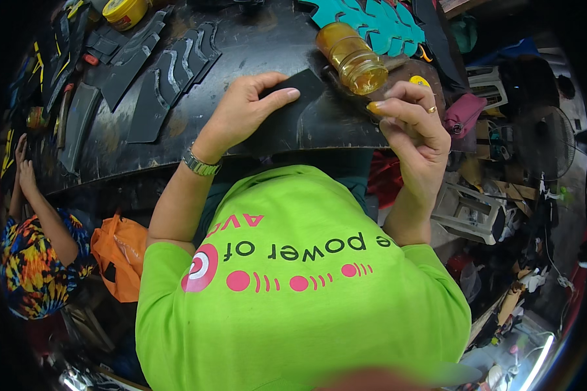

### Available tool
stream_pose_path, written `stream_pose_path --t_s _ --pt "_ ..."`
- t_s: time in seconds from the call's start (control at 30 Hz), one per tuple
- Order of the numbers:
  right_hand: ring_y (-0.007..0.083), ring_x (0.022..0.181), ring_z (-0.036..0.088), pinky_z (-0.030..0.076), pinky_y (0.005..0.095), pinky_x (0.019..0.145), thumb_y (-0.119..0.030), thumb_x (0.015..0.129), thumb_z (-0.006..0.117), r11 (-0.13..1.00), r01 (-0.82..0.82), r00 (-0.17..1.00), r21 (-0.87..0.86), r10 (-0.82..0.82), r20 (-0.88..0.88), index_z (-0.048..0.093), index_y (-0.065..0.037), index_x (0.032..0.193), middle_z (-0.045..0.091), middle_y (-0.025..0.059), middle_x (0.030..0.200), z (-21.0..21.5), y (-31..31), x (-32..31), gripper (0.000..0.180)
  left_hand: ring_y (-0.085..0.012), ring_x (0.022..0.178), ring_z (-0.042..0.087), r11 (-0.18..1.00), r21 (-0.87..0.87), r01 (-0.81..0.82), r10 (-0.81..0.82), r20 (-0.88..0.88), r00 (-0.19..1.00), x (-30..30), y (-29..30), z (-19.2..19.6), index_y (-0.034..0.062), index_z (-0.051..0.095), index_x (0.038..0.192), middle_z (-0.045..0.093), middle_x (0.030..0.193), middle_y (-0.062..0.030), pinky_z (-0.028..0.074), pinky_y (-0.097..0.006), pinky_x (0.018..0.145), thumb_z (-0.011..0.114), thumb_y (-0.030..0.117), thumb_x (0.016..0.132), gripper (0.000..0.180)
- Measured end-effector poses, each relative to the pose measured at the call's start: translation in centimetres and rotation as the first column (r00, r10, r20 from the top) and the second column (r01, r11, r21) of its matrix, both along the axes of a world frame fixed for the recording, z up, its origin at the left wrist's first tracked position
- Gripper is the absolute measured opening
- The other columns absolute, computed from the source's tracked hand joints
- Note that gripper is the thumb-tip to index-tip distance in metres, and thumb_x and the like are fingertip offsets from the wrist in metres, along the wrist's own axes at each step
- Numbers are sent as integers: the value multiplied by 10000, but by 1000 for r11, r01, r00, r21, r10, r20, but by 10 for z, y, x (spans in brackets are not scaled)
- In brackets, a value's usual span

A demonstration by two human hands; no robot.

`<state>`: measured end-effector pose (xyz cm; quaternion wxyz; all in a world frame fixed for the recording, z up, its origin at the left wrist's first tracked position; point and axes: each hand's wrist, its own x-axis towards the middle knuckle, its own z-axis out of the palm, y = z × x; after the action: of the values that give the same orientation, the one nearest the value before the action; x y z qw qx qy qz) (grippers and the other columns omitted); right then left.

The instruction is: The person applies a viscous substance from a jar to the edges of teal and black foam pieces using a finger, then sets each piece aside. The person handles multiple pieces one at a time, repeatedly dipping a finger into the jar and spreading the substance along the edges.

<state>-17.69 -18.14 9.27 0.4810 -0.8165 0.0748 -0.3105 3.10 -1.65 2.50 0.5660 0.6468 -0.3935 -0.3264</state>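
Note:
Between the thumb and fingers of my left hand is a flat black cut piece, held over the near edge of the dark table. My right hand is raised at the table's right end, fingers loosely bent and apart. Amber colour shows on one fingertip; I make out no tool in this hand. Just beyond those fingers is a clear jar with amber, sticky-looking contents, its threaded neck toward me. Whether it lies flat or is propped, I cannot tell.
Overlapping black cut pieces lie left on the table. Teal cut pieces and a yellow tub are at the far side. Another person's arms reach in from the left. Plastic stools and a fan stand right.

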Motion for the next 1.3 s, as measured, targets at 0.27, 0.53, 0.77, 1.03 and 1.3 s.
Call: stream_pose_path --t_s 0.27,0.53,0.77,1.03,1.3 --pt "189 1002 582 470 284 875 148 788 567 998 -37 998 -43 35 -47 741 -75 1149 537 92 1169 -31 9 34 458 -17 838 589 986 -7 164 -162 -196 967 -16 2 16 -25 677 1152 674 957 25 500 -192 733 634 171 1000 252" --pt "181 1014 596 482 274 872 154 806 572 996 -16 1000 -89 17 10 746 -64 1146 568 92 1177 -39 9 37 440 -19 793 561 992 -71 106 -119 -214 969 -22 4 16 -12 692 1070 661 889 36 488 -210 701 652 202 986 233" --pt "177 979 610 495 277 842 175 767 598 997 0 996 -82 8 90 773 -63 1066 583 87 1146 -43 10 31 420 -44 852 652 986 -167 -16 -92 -617 782 -17 4 14 -23 672 1166 703 996 -2 543 -196 747 631 172 999 259" --pt "157 882 577 492 268 772 184 774 580 987 74 988 -146 -53 144 733 -84 1193 553 81 1215 -44 15 38 520 -45 849 647 986 -164 -15 -56 -423 905 -21 -2 12 -25 667 1170 702 1000 -11 538 -194 750 604 186 1016 269" --pt "167 781 573 507 280 727 175 750 606 954 85 989 -289 -45 141 727 -115 1229 567 99 1200 -55 20 41 573 -39 822 639 969 -222 -109 -15 -494 869 -22 -5 8 -15 667 1134 693 968 0 533 -193 727 594 188 1021 244"
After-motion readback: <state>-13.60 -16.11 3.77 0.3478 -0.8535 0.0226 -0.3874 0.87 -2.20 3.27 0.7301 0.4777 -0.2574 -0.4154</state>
